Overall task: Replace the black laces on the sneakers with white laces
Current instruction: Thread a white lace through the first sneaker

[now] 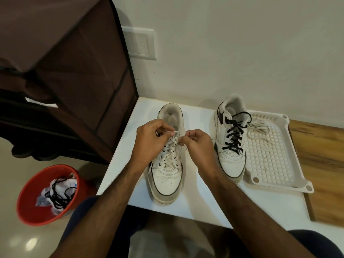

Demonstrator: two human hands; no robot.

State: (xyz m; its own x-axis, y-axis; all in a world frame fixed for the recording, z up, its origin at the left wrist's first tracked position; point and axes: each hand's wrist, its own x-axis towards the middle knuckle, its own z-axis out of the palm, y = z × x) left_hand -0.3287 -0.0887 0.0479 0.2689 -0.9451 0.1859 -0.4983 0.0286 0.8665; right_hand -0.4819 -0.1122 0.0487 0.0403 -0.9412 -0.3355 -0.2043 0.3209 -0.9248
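Two white sneakers stand on a white table (pixel 204 207), toes toward me. The left sneaker (pixel 166 180) is threaded with a white lace (pixel 170 152) up most of its eyelets. My left hand (pixel 149 141) pinches one end of that lace near the top eyelets. My right hand (pixel 197 144) pinches the other end close beside it. The right sneaker (pixel 229 159) carries a black lace (pixel 233 135). A loose white lace (pixel 258 127) lies in the white plastic tray (pixel 273 164) to its right.
A red bucket (pixel 28 207) on the floor at the left holds a removed black lace (pixel 57 196) and crumpled wrappers. A brown fabric shoe rack (pixel 65 71) stands at the back left. Wood surface (pixel 320 149) shows right of the tray. The wall is close behind.
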